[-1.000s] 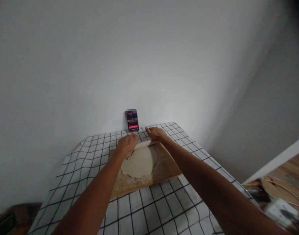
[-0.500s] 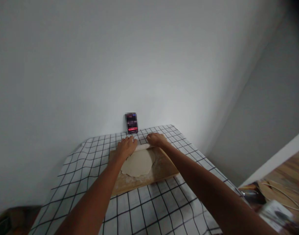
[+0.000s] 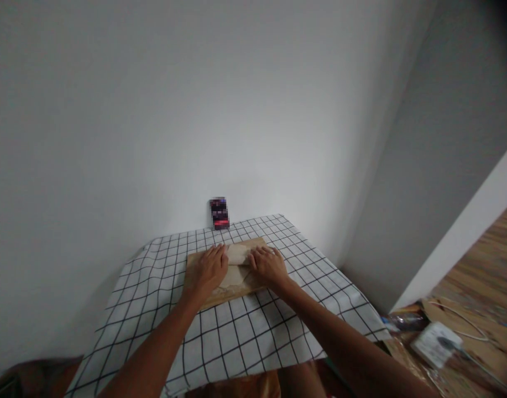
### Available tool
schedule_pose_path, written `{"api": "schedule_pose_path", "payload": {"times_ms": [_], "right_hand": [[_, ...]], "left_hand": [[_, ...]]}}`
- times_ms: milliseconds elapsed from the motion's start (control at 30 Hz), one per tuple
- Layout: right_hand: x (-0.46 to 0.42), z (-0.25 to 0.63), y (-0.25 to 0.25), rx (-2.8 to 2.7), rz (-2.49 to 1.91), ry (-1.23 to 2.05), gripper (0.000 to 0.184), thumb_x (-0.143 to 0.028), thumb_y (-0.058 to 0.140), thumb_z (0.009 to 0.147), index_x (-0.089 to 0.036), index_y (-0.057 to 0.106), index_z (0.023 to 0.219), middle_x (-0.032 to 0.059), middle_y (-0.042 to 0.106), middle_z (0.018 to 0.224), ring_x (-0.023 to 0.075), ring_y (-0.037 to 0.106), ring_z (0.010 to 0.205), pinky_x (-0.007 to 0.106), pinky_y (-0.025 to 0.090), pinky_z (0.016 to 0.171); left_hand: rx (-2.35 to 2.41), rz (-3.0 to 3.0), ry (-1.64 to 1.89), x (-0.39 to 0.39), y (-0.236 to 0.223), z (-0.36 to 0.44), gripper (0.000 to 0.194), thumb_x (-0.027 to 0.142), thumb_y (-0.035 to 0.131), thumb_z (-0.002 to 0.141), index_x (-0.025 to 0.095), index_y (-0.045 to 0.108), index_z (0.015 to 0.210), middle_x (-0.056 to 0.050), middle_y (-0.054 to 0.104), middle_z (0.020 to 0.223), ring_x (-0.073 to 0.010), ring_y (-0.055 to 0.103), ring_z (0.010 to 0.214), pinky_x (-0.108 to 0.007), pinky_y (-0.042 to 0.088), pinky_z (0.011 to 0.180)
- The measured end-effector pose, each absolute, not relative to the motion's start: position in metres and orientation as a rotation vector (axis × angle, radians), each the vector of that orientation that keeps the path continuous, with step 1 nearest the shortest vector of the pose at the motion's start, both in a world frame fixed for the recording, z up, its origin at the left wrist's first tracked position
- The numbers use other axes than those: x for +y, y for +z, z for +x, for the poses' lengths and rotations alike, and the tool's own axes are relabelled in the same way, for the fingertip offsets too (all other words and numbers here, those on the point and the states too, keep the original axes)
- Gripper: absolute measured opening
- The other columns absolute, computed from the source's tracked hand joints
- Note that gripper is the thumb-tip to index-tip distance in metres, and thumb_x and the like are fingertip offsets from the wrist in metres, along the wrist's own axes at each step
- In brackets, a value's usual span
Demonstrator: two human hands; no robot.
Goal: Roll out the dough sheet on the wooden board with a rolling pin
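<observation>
A flat sheet of pale dough (image 3: 234, 276) lies on a floured wooden board (image 3: 257, 242). Across it runs a pale rolling pin (image 3: 238, 255), which looks thick in the middle, as if dough is wrapped around it. My left hand (image 3: 213, 266) is over the pin's left part, fingers curled on top. On the right part, my right hand (image 3: 268, 264) holds it the same way, fingers bent over it. Both ends of the pin are hidden under my hands.
A phone (image 3: 219, 213) with a blurred screen leans against the white wall behind the board. A checked cloth (image 3: 232, 342) covers the table. On the floor at lower right are a white box-like item (image 3: 435, 344), a cable and cardboard.
Both hands have drawn the rolling pin nearer to me from the board's far edge. Less flat dough shows, and the roll looks thicker. My view has shifted slightly.
</observation>
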State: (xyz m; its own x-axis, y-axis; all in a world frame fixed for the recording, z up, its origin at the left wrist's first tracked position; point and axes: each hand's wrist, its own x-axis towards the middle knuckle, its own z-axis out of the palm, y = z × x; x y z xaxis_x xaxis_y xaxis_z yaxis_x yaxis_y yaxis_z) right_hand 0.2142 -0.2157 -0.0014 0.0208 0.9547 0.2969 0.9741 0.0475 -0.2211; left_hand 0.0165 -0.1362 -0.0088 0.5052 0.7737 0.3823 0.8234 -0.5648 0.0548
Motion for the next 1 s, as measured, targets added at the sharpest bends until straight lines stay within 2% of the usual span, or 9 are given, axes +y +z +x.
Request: {"api": "schedule_pose_path", "payload": {"times_ms": [100, 200, 333, 433, 567, 733, 900, 1000], "right_hand": [[-0.243, 0.206, -0.004, -1.937, -1.899, -0.084, 0.041, -0.040, 0.032, 0.110, -0.021, 0.066, 0.125, 0.0108, 0.066, 0.139, 0.0241, 0.056, 0.132, 0.047, 0.029, 0.119], [-0.266, 0.195, -0.008, -1.935, -1.864, -0.039, 0.042, -0.039, 0.031, 0.110, -0.022, 0.066, 0.129, 0.0099, 0.065, 0.141, 0.0250, 0.054, 0.135, 0.047, 0.030, 0.118], [-0.284, 0.182, -0.015, -1.890, -1.880, -0.056, 0.047, -0.041, 0.033, 0.109, -0.021, 0.056, 0.146, 0.0113, 0.051, 0.157, 0.0286, 0.041, 0.147, 0.055, 0.023, 0.122], [-0.280, 0.181, -0.016, -1.854, -1.924, -0.103, 0.052, -0.043, 0.033, 0.109, -0.018, 0.052, 0.150, 0.0128, 0.042, 0.162, 0.0309, 0.032, 0.153, 0.062, 0.015, 0.124], [-0.256, 0.190, -0.010, -1.842, -1.971, -0.142, 0.053, -0.044, 0.031, 0.109, -0.018, 0.054, 0.149, 0.0141, 0.044, 0.161, 0.0335, 0.031, 0.152, 0.068, 0.012, 0.122], [-0.212, 0.207, -0.002, -1.848, -2.002, -0.099, 0.051, -0.042, 0.026, 0.110, -0.021, 0.064, 0.136, 0.0123, 0.054, 0.153, 0.0324, 0.039, 0.147, 0.066, 0.016, 0.120], [-0.169, 0.226, 0.007, -1.967, -1.980, 0.017, 0.048, -0.038, 0.025, 0.110, -0.025, 0.068, 0.124, 0.0090, 0.065, 0.140, 0.0253, 0.051, 0.135, 0.054, 0.029, 0.117], [-0.143, 0.234, 0.013, -2.040, -1.984, 0.047, 0.047, -0.039, 0.025, 0.110, -0.025, 0.069, 0.119, 0.0086, 0.068, 0.135, 0.0246, 0.053, 0.131, 0.048, 0.036, 0.111]], "left_hand": [[-1.257, -2.613, -0.673, -0.149, -0.014, 0.005, 0.047, 0.024, 0.032, 0.103, 0.013, 0.062, 0.138, -0.010, 0.065, 0.145, -0.0223, 0.054, 0.140, -0.042, 0.038, 0.125], [-1.231, -2.616, -0.742, -0.164, -0.019, -0.009, 0.045, 0.025, 0.033, 0.104, 0.017, 0.063, 0.136, -0.006, 0.064, 0.146, -0.0222, 0.048, 0.145, -0.044, 0.039, 0.125], [-1.224, -2.629, -0.732, -0.179, -0.020, -0.020, 0.043, 0.030, 0.033, 0.106, 0.026, 0.061, 0.138, -0.001, 0.060, 0.151, -0.0223, 0.039, 0.151, -0.046, 0.037, 0.126], [-1.245, -2.634, -0.678, -0.182, -0.018, -0.019, 0.043, 0.033, 0.034, 0.106, 0.027, 0.062, 0.138, -0.001, 0.062, 0.148, -0.0241, 0.044, 0.148, -0.048, 0.036, 0.126], [-1.310, -2.641, -0.584, -0.177, -0.010, -0.008, 0.044, 0.036, 0.035, 0.107, 0.025, 0.062, 0.139, -0.005, 0.061, 0.150, -0.0253, 0.050, 0.143, -0.051, 0.034, 0.125], [-1.405, -2.639, -0.489, -0.162, 0.003, 0.009, 0.046, 0.037, 0.031, 0.108, 0.023, 0.062, 0.138, -0.006, 0.062, 0.149, -0.0244, 0.054, 0.140, -0.055, 0.030, 0.125], [-1.507, -2.570, -0.426, -0.139, 0.005, 0.023, 0.050, 0.037, 0.028, 0.108, 0.021, 0.063, 0.140, -0.006, 0.062, 0.148, -0.0284, 0.053, 0.141, -0.059, 0.031, 0.123], [-1.557, -2.551, -0.361, -0.124, 0.003, 0.029, 0.050, 0.037, 0.028, 0.108, 0.021, 0.063, 0.140, -0.008, 0.061, 0.149, -0.0309, 0.053, 0.140, -0.061, 0.032, 0.121]]}}
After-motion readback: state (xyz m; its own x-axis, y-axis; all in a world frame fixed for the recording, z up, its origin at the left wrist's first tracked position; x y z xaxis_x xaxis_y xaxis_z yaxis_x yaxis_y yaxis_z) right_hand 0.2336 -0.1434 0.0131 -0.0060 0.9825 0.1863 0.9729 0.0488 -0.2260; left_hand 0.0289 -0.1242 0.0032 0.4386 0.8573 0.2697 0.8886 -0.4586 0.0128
